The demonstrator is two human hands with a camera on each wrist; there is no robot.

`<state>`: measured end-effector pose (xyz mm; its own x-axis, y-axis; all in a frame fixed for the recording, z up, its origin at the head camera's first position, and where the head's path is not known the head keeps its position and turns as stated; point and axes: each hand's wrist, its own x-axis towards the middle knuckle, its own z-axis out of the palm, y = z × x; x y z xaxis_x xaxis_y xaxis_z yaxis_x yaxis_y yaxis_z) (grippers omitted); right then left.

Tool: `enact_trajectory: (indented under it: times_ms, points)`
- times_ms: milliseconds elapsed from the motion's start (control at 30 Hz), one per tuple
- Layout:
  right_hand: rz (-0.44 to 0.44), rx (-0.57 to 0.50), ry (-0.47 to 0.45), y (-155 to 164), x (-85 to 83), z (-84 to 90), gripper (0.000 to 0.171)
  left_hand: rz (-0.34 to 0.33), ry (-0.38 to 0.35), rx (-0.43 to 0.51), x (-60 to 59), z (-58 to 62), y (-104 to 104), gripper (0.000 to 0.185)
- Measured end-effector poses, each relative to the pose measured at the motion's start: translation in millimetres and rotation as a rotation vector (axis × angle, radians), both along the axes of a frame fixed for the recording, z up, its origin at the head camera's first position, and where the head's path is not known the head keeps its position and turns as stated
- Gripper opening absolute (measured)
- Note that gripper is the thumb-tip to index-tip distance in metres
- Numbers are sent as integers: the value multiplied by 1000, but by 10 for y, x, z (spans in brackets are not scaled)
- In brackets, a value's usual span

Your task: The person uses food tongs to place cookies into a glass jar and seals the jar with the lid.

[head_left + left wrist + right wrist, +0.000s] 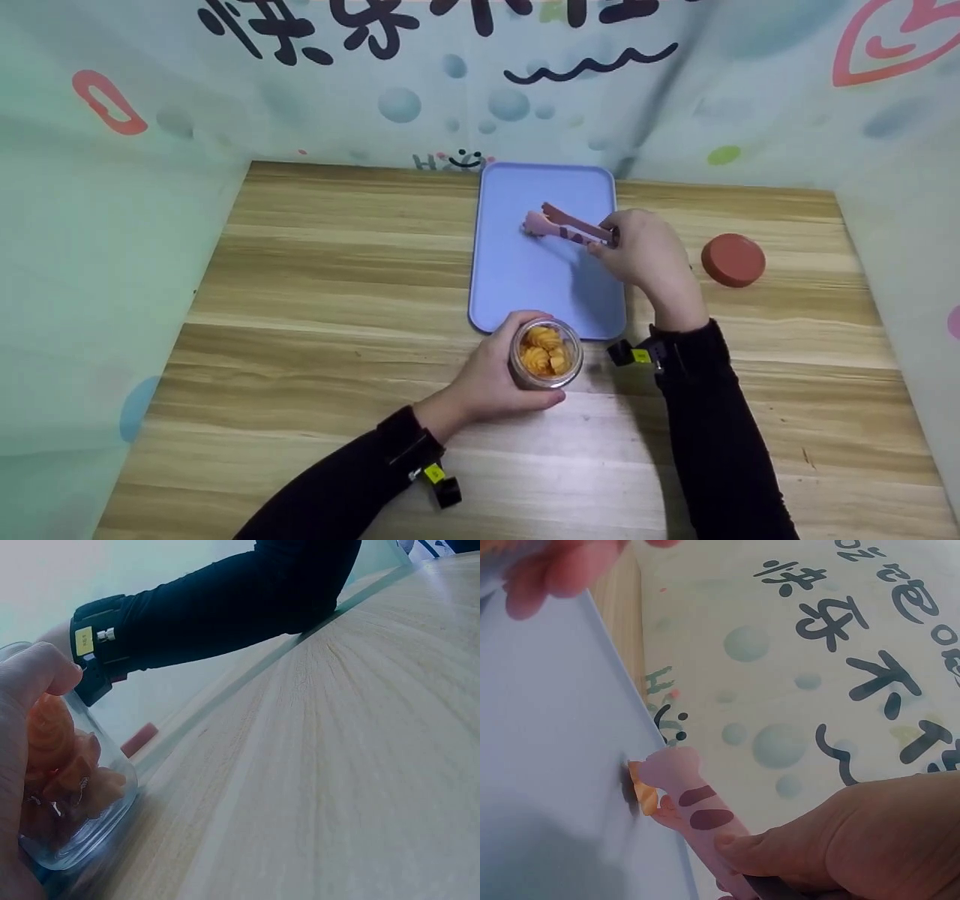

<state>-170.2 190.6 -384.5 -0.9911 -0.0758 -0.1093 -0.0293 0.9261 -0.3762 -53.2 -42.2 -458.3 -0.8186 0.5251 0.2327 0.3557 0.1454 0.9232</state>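
Note:
My left hand (487,379) grips a clear glass jar (516,375), its mouth uncovered, at the near edge of the blue tray (499,292). Ridged orange snack pieces (544,351) fill part of it; the left wrist view shows them stacked behind the glass (109,829). Over the tray, my right hand (649,247) holds pink tongs (574,225) with striped, paw-shaped arms, the thumb pressing one side. In the right wrist view, an orange piece (643,789) sits at the tips of the tongs (705,810), close over the tray surface.
A round reddish-brown lid (733,260) lies on the wooden table (337,300), right of my right hand. Behind the table hangs a printed cloth (337,105), touching the table's far edge near the tray. Similar cloth walls border both sides.

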Motion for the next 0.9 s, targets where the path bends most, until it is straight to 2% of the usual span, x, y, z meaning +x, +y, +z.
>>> enact_trajectory:
  times_ms: [167,333,600,900]
  points:
    - [-10,-25,15,55,9,44,24,4,25,10,-8,-20,8,86]
    - [-27,-30,7,71,12,52,29,8,32,9,-11,-33,11,87]
    - [-1,-27,40,-27,-48,-96,47,7,9,-4,-5,-28,11,87]
    - [26,-26,-3,11,-110,-186,42,-1,-18,-5,-5,10,-1,87]
